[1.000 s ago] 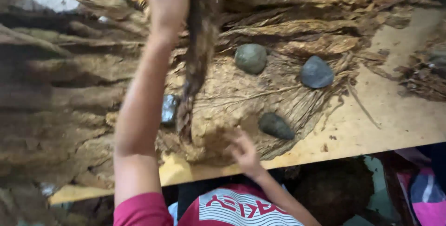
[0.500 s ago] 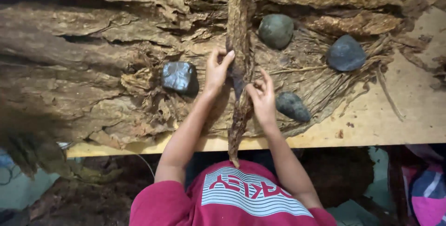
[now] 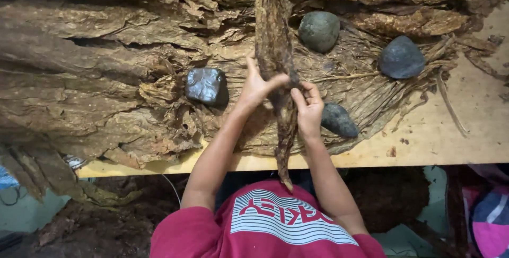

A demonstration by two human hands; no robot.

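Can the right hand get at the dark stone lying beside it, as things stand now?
Probably yes, once it lets go. The right hand grips the long dried leaf together with the left hand; the dark stone lies uncovered on the spread leaves, right beside its wrist.

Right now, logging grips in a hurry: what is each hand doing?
Left hand: closed on the long dried leaf.
Right hand: closed on the same leaf.

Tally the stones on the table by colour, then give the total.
Greenish-grey stone: 1
Dark grey stones: 2
Shiny dark squarish stone: 1
Total: 4
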